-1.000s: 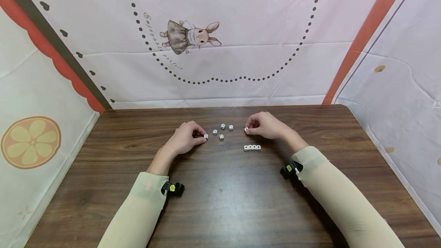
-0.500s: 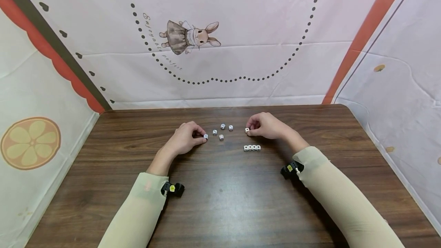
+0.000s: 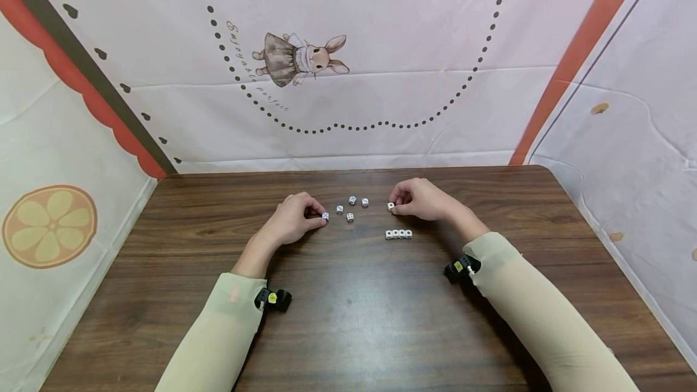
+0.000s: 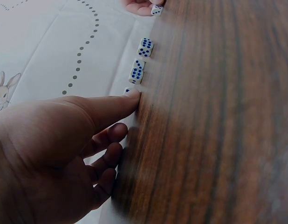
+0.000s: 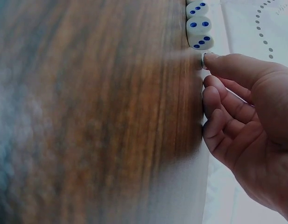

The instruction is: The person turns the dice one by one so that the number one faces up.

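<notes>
Between thumb and fingertips, my left hand (image 3: pixel 294 218) pinches a white die (image 3: pixel 325 216) at the left end of a loose group. In the left wrist view the thumb covers most of that die (image 4: pixel 128 90). My right hand (image 3: pixel 420 199) pinches another white die (image 3: pixel 391 206), with a single large pip on top, to the right of the group. Loose dice with blue pips lie between the hands: one die (image 3: pixel 340 209) near my left fingers, one (image 3: pixel 350 218) in front, and two more (image 3: pixel 352 200) behind. Nearer me, several dice stand side by side in a straight row (image 3: pixel 399 234).
The brown wooden table (image 3: pixel 348 319) extends toward me from the dice. A printed cloth (image 3: pixel 414 35) hangs behind its back edge and along both sides. Each wrist wears a black strapped camera, such as the left camera (image 3: pixel 280 300).
My right hand and its die have shifted very slightly to the right. The left hand, loose dice and row look the same.
</notes>
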The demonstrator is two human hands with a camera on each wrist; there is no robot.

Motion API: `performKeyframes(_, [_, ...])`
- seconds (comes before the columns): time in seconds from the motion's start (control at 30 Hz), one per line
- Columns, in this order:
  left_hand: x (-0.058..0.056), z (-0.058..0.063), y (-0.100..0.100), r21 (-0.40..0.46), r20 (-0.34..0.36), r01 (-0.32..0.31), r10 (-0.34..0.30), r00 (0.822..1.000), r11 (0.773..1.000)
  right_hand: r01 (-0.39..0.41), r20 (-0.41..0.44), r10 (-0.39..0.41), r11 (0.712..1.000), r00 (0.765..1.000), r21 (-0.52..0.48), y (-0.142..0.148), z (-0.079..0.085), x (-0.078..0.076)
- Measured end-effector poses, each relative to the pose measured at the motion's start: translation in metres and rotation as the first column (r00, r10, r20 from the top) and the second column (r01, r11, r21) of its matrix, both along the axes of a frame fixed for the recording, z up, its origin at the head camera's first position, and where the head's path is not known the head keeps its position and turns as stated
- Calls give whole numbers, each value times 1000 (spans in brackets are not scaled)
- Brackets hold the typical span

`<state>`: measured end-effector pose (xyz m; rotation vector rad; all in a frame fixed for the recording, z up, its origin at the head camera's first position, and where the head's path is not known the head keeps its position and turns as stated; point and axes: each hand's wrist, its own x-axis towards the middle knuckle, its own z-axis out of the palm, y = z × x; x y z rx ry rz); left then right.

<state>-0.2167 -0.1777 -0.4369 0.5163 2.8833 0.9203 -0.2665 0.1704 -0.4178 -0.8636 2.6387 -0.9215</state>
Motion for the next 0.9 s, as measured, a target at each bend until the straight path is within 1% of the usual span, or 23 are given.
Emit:
performKeyframes(0.23, [0, 0, 1, -4, -22, 7, -7, 1000, 1000, 4, -15, -4, 1000, 1000, -3, 1, 0, 0])
performKeyframes(0.47, [1, 2, 1, -2, -8, 4, -4, 1000, 1000, 8, -11, -8, 1000, 1000, -12, 4, 2, 2])
performKeyframes(0.9, [0, 2, 0, -8, 4, -3, 3, 1000, 1000, 9, -22, -9, 1000, 1000, -7, 4, 17, 13])
